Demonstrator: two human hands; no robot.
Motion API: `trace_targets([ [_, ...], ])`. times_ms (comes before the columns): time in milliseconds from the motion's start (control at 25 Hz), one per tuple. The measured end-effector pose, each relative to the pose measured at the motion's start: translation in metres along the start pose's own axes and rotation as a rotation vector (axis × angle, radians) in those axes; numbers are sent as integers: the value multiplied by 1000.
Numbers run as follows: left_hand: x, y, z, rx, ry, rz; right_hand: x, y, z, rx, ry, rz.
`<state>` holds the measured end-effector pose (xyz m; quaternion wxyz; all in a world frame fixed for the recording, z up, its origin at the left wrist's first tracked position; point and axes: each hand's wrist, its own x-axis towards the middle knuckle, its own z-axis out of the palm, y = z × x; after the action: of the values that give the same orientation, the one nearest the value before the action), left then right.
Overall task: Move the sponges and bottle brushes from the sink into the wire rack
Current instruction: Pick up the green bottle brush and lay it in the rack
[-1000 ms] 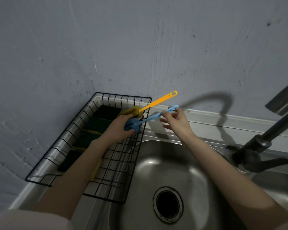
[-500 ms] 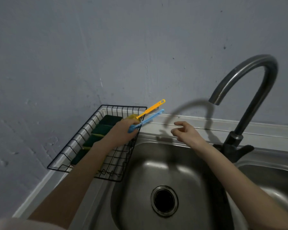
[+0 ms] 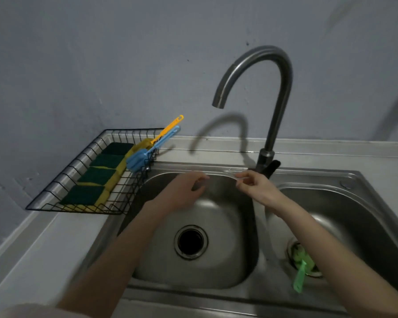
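The black wire rack (image 3: 55, 184) stands on the counter left of the sink. Several green-and-yellow sponges (image 3: 97, 176) lie in a row inside it. A blue bottle brush (image 3: 143, 157) and a yellow bottle brush (image 3: 168, 127) lean on the rack's right rim, handles pointing up to the right. A green bottle brush (image 3: 300, 269) lies over the drain of the right basin. My left hand (image 3: 182, 191) hovers over the left basin (image 3: 161, 260), fingers loosely apart, holding nothing. My right hand (image 3: 255, 185) hovers near the divider, fingers apart and empty.
A curved steel tap (image 3: 278, 106) rises behind the divider between the two basins, its spout over the left one. The left basin has an open drain (image 3: 190, 241). A grey wall stands close behind the counter. Bare counter (image 3: 32, 249) lies in front of the rack.
My left hand let go of the blue and yellow brushes, which now rest on the rack, and drew back over the left basin. The view swung right, showing the right basin.
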<state>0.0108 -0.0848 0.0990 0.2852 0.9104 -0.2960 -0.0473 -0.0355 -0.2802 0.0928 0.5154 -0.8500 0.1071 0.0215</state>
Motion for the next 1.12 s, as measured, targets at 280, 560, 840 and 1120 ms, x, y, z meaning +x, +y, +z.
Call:
trace_targets([
  [280, 5, 63, 98, -47, -232, 47, -24, 76, -54, -14, 107, 115],
  [560, 0, 106, 154, -24, -492, 144, -45, 145, -79, -458, -1, 305],
  [840, -2, 107, 178, 123, -710, 326, -58, 197, -62, -604, -323, 346],
  [1120, -11, 101, 190, 105, -756, 310, -57, 214, -55, -671, -249, 290],
])
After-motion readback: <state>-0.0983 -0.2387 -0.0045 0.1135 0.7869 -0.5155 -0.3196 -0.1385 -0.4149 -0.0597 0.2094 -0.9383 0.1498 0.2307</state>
